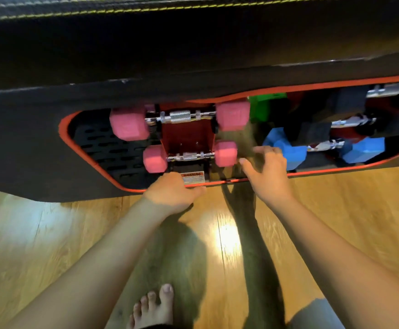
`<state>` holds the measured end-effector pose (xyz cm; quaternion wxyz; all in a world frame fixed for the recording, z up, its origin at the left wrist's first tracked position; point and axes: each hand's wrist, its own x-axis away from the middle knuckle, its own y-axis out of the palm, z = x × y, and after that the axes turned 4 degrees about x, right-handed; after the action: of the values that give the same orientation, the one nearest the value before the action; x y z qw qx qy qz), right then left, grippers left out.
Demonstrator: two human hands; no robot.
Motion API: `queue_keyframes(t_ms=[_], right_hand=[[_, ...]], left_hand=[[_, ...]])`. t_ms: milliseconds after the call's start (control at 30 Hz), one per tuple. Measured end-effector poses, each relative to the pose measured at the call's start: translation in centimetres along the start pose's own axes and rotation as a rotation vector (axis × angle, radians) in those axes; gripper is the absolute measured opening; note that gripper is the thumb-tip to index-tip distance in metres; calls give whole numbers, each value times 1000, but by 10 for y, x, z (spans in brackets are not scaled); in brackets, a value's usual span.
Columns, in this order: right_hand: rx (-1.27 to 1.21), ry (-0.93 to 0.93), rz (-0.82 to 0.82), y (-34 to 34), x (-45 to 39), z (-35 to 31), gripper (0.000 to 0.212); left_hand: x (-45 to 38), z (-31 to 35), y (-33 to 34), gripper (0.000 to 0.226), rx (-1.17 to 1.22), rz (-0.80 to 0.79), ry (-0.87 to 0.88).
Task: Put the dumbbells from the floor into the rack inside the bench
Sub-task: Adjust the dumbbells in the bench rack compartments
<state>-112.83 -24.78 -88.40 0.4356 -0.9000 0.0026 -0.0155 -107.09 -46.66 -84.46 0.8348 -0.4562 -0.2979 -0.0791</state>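
Wood floor (51, 233) looks bare; pink dumbbells (179, 117) already sit racked inside the bench (39, 150). Left hand (173, 194) rests knuckles-up on the rim, fingers hidden; right hand (268, 172) is spread, empty. They're probably dense and heavy, so grab the knurled bar.

A: Where does the one view sit?
B: On the head, looking forward and steeply down, close over the bench (193, 55) opening and wooden floor (51, 233).

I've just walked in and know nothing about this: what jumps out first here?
Two pink dumbbells sit racked inside the bench's red-rimmed opening, with a blue dumbbell to their right. In front, the left hand rests on the opening's lower rim, and the right hand reaches toward the blue one, fingers spread.
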Motion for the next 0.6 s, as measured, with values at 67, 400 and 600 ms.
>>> queue_keyframes(t_ms=[67,400,600], right_hand=[[-56,-33,79,-19,4,14,30],[-104,48,633,-138,-1,87,15],[27,211,670,-197,-28,111,68]], left_hand=[[20,31,-5,59,-79,-14,112],[26,206,34,89,203,216,632],[0,272,38,99,427,224,243]])
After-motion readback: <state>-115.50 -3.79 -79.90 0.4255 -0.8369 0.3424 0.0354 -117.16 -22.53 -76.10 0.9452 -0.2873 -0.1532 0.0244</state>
